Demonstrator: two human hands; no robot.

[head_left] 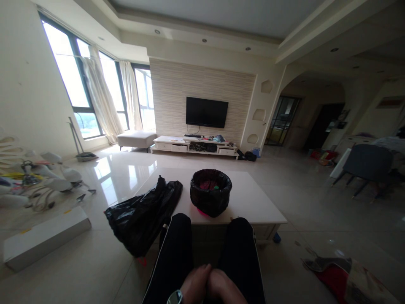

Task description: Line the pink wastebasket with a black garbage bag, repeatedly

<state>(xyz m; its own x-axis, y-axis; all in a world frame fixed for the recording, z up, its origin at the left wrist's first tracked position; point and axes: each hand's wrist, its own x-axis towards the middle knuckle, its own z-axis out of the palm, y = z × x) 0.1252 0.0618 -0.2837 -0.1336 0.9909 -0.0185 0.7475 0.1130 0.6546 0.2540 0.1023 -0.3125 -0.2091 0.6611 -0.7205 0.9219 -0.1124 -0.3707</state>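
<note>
I sit with my knees in dark trousers in front of a low white table [253, 202]. My left hand [194, 283], with a watch on its wrist, and my right hand [225, 287] rest together between my thighs at the bottom edge, fingers curled and pressed against each other, holding nothing I can see. On the table, straight ahead and out of reach of both hands, stands a small bin lined with a black bag [211, 192], with some rubbish inside. A loose black plastic bag [142, 215] hangs over the table's left corner.
A white box [44, 238] lies on the floor at left, with white toys and cables [41, 181] behind it. A red and patterned cloth [344, 276] lies at bottom right. Far back are a wall TV [206, 112], a TV cabinet [193, 145] and a grey chair [367, 164].
</note>
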